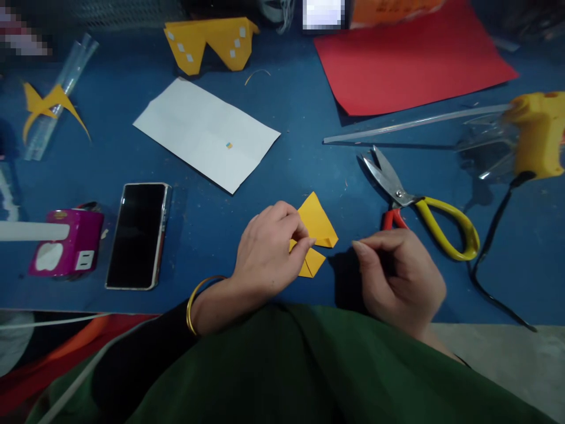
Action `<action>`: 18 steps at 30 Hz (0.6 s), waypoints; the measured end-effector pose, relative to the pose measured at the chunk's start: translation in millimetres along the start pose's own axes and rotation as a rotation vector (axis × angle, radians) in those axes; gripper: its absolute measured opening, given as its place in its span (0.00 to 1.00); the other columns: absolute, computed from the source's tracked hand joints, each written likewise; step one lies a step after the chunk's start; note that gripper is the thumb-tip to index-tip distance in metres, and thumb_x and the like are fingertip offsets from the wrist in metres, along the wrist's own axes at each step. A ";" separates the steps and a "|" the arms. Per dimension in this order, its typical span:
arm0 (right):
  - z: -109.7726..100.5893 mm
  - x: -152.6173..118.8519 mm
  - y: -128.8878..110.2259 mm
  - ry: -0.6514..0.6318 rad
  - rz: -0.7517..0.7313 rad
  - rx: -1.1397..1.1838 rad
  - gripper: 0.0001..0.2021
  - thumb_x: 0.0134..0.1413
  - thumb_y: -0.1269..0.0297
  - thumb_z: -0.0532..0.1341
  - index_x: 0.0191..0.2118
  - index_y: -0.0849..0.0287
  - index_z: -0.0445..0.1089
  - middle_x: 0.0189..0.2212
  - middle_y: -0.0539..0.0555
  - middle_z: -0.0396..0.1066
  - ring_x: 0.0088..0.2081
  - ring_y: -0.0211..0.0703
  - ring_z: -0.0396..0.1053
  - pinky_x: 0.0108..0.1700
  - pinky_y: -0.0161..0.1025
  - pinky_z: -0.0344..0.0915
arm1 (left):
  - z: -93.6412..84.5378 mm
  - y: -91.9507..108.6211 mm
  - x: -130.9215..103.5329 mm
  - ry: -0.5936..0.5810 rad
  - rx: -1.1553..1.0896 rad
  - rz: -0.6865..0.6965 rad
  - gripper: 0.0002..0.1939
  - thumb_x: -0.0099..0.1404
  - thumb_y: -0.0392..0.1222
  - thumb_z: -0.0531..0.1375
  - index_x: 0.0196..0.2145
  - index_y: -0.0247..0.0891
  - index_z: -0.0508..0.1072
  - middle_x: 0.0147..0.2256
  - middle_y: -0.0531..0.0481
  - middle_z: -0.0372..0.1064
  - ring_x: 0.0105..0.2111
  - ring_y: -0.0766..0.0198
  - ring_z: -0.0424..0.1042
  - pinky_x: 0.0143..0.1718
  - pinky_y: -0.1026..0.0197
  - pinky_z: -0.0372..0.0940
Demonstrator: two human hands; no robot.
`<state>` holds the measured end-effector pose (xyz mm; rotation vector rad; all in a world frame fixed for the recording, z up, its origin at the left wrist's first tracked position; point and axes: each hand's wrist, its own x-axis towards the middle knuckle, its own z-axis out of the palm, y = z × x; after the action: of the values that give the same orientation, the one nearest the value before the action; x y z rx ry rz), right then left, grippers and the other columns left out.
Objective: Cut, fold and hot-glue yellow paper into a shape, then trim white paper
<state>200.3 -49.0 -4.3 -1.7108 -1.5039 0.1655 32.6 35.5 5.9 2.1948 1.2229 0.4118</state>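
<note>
My left hand pinches a small folded yellow paper piece between thumb and fingers, just above the blue table. The piece has a pointed upper part and a smaller creased lower part, with a narrow gap between them at the right. Part of it is hidden behind my fingers. To its right, my right hand is curled with thumb and index fingertip together; whatever it holds, if anything, is too small to make out. Scissors with red and yellow handles lie just beyond my right hand, blades partly apart.
On the blue table lie white paper, red paper, a yellow cutout with white squares, a phone, a magenta box, yellow scraps, a clear stick and a corded yellow glue gun.
</note>
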 end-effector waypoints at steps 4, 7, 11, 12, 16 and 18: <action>-1.3 -1.3 2.5 -0.082 -0.042 -0.008 0.03 0.60 0.71 0.63 0.34 0.57 0.70 0.28 0.50 0.72 0.30 0.38 0.70 0.32 0.36 0.65 | 0.0 -1.1 0.6 0.005 0.006 -0.001 0.08 0.61 0.34 0.65 0.27 0.37 0.69 0.36 0.51 0.69 0.37 0.62 0.69 0.37 0.58 0.61; 2.3 -0.1 2.3 -0.202 -0.051 -0.057 0.04 0.62 0.67 0.63 0.34 0.58 0.72 0.29 0.50 0.74 0.30 0.36 0.71 0.30 0.33 0.63 | -0.4 -1.2 0.2 0.005 0.008 0.002 0.08 0.62 0.34 0.65 0.27 0.37 0.69 0.36 0.51 0.69 0.37 0.62 0.69 0.37 0.58 0.61; 8.3 2.2 -1.7 -0.214 -0.045 -0.251 0.11 0.62 0.59 0.63 0.31 0.58 0.70 0.27 0.50 0.72 0.26 0.36 0.68 0.25 0.35 0.56 | -0.2 -0.7 -0.3 0.012 0.008 0.011 0.08 0.61 0.33 0.64 0.27 0.37 0.69 0.36 0.51 0.69 0.37 0.62 0.69 0.37 0.58 0.61; 9.7 2.8 -2.9 -0.218 -0.048 -0.303 0.12 0.63 0.57 0.62 0.30 0.58 0.70 0.27 0.50 0.71 0.26 0.37 0.67 0.25 0.35 0.54 | 0.0 -0.6 -0.2 0.013 0.009 0.011 0.08 0.61 0.33 0.64 0.27 0.37 0.69 0.36 0.51 0.69 0.37 0.62 0.69 0.36 0.58 0.61; 14.8 4.9 -6.3 -0.232 -0.059 -0.434 0.14 0.65 0.56 0.59 0.30 0.58 0.68 0.27 0.50 0.70 0.23 0.37 0.64 0.23 0.36 0.49 | 0.4 -0.5 0.4 0.015 0.016 0.002 0.09 0.61 0.34 0.65 0.27 0.37 0.68 0.35 0.51 0.68 0.36 0.61 0.69 0.35 0.58 0.61; 16.2 5.4 -6.7 -0.235 -0.061 -0.451 0.14 0.65 0.56 0.59 0.31 0.59 0.68 0.27 0.51 0.70 0.23 0.38 0.64 0.22 0.36 0.49 | 0.2 -0.6 0.5 0.011 0.018 -0.002 0.09 0.61 0.34 0.65 0.27 0.37 0.68 0.34 0.50 0.68 0.37 0.60 0.69 0.35 0.57 0.61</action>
<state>187.1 -36.8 -8.2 -2.0485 -1.8709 -0.0095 32.5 36.1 5.4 2.2092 1.2391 0.4148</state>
